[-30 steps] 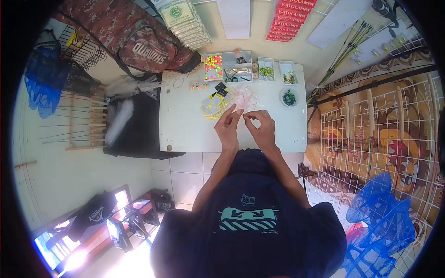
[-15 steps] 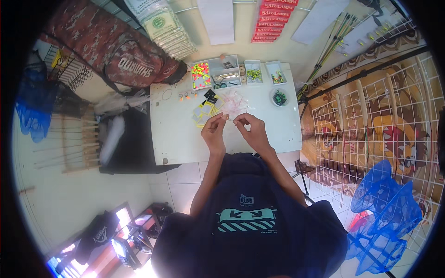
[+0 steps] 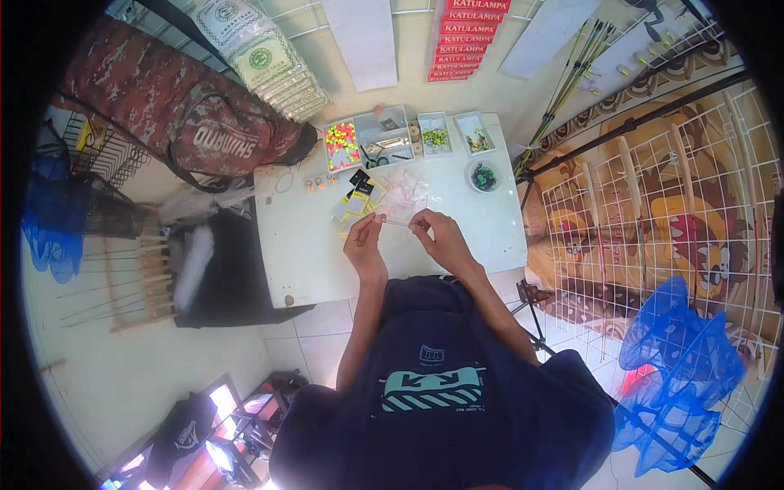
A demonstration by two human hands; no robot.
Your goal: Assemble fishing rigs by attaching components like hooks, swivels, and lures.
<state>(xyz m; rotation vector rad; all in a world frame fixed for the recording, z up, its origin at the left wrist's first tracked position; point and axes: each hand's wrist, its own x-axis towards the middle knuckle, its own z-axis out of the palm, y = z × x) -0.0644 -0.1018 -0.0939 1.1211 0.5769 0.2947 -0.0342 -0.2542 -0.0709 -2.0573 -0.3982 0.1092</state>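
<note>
I see my left hand [image 3: 365, 242] and right hand [image 3: 437, 237] over the white table [image 3: 302, 261], fingers pinched on the two ends of a thin pale strip [image 3: 398, 222] stretched between them. Just beyond the strip lie clear bags [image 3: 403, 194]; farther, a bead tray [image 3: 343, 145].
</note>
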